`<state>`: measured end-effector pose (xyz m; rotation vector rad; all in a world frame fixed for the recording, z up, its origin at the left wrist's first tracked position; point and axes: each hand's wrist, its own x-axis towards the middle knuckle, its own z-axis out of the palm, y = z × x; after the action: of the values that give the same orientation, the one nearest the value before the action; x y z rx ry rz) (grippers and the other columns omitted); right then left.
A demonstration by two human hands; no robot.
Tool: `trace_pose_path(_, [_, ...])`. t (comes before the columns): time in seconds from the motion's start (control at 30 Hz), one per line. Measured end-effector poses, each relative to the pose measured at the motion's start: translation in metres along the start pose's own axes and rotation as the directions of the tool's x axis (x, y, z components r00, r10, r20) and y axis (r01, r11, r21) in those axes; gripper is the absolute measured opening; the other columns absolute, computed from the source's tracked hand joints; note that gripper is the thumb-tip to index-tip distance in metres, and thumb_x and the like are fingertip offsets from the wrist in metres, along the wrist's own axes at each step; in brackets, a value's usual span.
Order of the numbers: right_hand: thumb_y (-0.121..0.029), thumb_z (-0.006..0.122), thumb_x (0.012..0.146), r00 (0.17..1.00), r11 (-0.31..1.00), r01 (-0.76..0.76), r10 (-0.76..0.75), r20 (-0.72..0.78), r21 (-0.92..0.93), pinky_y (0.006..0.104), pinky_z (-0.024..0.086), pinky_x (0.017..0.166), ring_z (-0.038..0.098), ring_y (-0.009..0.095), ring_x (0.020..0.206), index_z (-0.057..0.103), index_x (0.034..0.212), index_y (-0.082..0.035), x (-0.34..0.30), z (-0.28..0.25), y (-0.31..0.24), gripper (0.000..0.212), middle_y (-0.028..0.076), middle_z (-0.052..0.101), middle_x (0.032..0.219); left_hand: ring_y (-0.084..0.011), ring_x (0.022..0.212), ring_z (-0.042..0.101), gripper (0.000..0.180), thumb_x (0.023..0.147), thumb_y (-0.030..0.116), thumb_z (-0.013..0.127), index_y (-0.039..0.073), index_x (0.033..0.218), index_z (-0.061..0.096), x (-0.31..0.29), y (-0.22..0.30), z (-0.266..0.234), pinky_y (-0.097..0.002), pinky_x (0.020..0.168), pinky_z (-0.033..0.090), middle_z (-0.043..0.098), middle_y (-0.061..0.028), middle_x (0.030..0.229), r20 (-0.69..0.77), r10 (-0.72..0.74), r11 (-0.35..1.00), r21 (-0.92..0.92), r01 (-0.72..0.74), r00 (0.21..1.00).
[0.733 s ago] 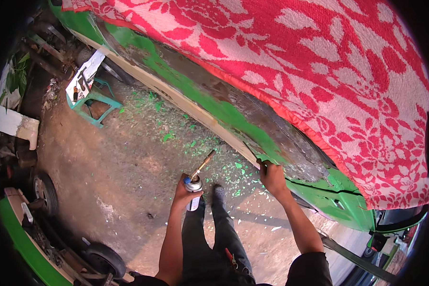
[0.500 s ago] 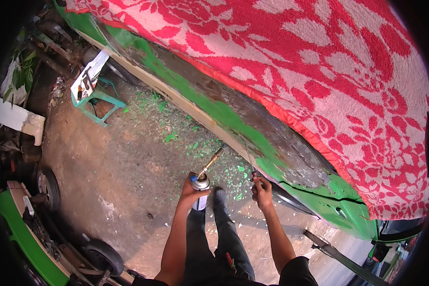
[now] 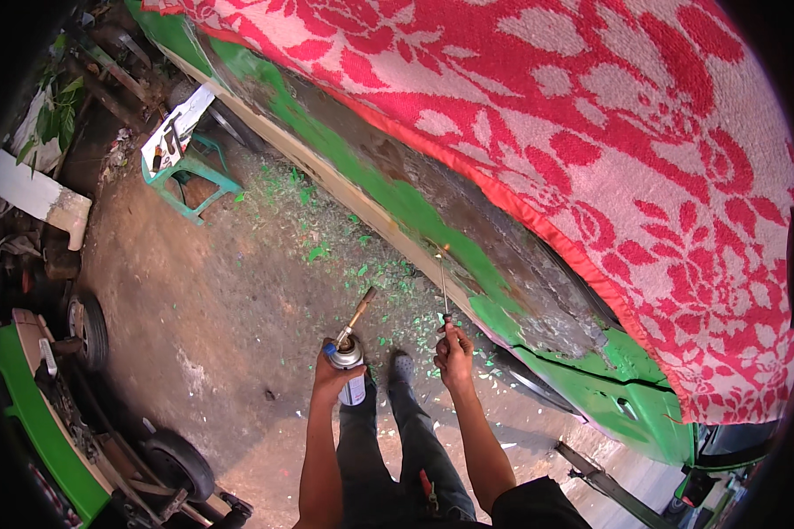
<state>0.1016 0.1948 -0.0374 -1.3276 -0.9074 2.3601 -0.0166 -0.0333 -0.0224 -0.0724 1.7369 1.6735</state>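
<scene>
My left hand grips a blowtorch, a gas canister with a brass nozzle tube angled up and right, away from the car. My right hand is closed round the dark handle of a screwdriver with a long thin shaft. Its tip reaches the lower side of the green car, where the paint is partly stripped to brown and grey metal. A small orange glow shows on the panel by the tip. Whether the tip touches the panel I cannot tell.
A red and white patterned blanket drapes over the car. Green paint flakes litter the concrete. Tools lie on a white board on the green stool. Loose wheels and a green body part stand at left; a metal beam lies lower right.
Both hands have shifted left in the picture, the blowtorch slightly lower as well. The screwdriver's tip has moved up and left along the panel, and an orange glow now shows beside it.
</scene>
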Motion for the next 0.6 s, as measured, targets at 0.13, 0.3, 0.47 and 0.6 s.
trace_pose_path(0.13, [-0.03, 0.061, 0.097, 0.999, 0.998, 0.039, -0.04, -0.02, -0.05, 0.0216, 0.02, 0.036, 0.03, 0.003, 0.041, 0.06, 0.086, -0.009, 0.002, -0.012, 0.003, 0.024, -0.005, 0.039, 0.054, -0.0161, 0.091, 0.063, 0.058, 0.06, -0.003, 0.083, 0.009, 0.109, 0.054, -0.026, 0.015, -0.005, -0.0349, 0.08, 0.05, 0.063, -0.0015, 0.097, -0.049, -0.084, 0.986, -0.147, 0.076, 0.995])
trace_pose_path(0.3, [-0.031, 0.063, 0.095, 0.998, 0.997, 0.049, -0.051, -0.027, -0.058, 0.0211, 0.02, 0.037, 0.031, 0.003, 0.042, 0.061, 0.087, -0.009, 0.024, 0.016, -0.007, 0.024, -0.006, 0.039, 0.055, -0.017, 0.09, 0.064, 0.059, 0.059, -0.004, 0.083, 0.009, 0.109, 0.055, -0.029, -0.002, -0.004, -0.0356, 0.081, 0.051, 0.063, -0.0017, 0.096, -0.045, -0.095, 0.983, -0.164, 0.087, 0.994])
trace_pose_path(0.47, [-0.031, 0.063, 0.095, 0.998, 0.999, 0.037, -0.037, -0.059, 0.005, 0.0217, 0.019, 0.037, 0.03, 0.003, 0.043, 0.062, 0.086, -0.008, -0.007, 0.01, 0.0, 0.024, -0.007, 0.038, 0.054, -0.0194, 0.092, 0.067, 0.058, 0.06, -0.007, 0.081, 0.008, 0.109, 0.052, -0.034, -0.011, -0.007, -0.0362, 0.081, 0.052, 0.064, -0.0033, 0.096, -0.064, -0.061, 0.997, -0.06, 0.057, 0.996])
trace_pose_path(0.6, [-0.032, 0.062, 0.095, 0.997, 0.999, 0.044, -0.045, -0.056, -0.015, 0.022, 0.02, 0.037, 0.029, 0.003, 0.041, 0.061, 0.086, -0.009, 0.016, 0.032, 0.001, 0.025, -0.006, 0.04, 0.054, -0.0248, 0.093, 0.069, 0.059, 0.061, -0.008, 0.078, 0.007, 0.109, 0.048, -0.022, -0.029, -0.006, -0.0375, 0.082, 0.053, 0.064, -0.0062, 0.096, 0.009, 0.005, 0.996, -0.093, -0.004, 1.0])
